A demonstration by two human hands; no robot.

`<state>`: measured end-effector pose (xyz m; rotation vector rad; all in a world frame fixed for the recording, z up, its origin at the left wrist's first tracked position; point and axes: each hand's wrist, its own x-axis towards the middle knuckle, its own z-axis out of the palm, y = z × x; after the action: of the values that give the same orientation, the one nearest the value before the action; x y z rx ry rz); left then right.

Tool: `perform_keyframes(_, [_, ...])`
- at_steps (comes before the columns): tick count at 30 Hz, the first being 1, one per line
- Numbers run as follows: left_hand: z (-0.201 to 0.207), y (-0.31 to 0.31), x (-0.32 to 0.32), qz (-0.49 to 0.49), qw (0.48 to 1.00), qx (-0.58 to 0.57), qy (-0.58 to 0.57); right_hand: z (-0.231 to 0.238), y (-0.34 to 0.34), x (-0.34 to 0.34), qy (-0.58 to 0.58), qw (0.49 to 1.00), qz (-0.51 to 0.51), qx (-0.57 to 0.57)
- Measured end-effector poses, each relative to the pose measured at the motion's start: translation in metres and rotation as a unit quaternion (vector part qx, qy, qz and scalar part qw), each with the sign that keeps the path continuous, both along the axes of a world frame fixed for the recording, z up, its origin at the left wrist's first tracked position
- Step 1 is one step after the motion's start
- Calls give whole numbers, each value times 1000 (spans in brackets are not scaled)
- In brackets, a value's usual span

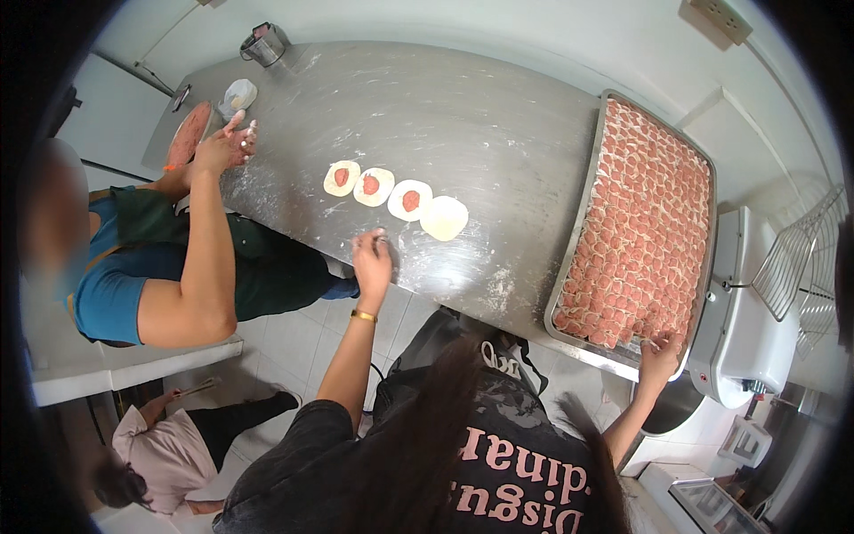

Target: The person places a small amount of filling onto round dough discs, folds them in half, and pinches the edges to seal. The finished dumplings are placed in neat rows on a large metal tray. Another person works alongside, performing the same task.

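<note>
My left hand point(372, 259), with a gold bracelet at the wrist, rests fingers-down on the floured steel table point(463, 116) and holds nothing. Just beyond it lies a row of dough rounds: three point(374, 186) carry a dab of pink meat, and the plain one point(444, 218) at the right end is nearest my fingers. My right hand point(660, 352) grips the near corner of a large metal tray point(576, 233) packed with several rows of filled pink dumplings.
A co-worker in a blue shirt and green apron stands at the table's left end, hands point(229, 142) raised by a bowl of meat point(189, 133) and a small white bowl point(238, 93). Metal cup point(264, 43) far left. White machine point(745, 311) and wire rack point(801, 258) right. Another person point(165, 449) crouches lower left.
</note>
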<state>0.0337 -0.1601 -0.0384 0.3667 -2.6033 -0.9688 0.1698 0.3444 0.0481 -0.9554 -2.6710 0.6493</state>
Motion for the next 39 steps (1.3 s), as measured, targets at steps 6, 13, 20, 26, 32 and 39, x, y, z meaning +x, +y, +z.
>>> perform_keyframes(6, [-14, -60, -34, 188, 981, -29, 31, 22, -26, -9, 10, 1000, 7, 17])
perform_keyframes(13, [-18, -87, -83, 258, 962, -77, 45, 23, -40, -1, 14, 999, 16, 36])
perform_keyframes(20, [-15, -110, -130, 249, 963, 67, -74, 29, -50, 1, 6, 999, 17, 28])
perform_keyframes(26, [-10, -119, -113, 123, 762, 620, 138, 26, -74, -15, 83, 987, 86, -109])
perform_keyframes(32, [37, -34, -67, -42, 649, 757, 69, 3, -165, -77, 95, 861, 193, -460])
perform_keyframes(39, [40, 119, 16, -148, 626, 745, -175, -34, -243, -91, 122, 640, 34, -758])
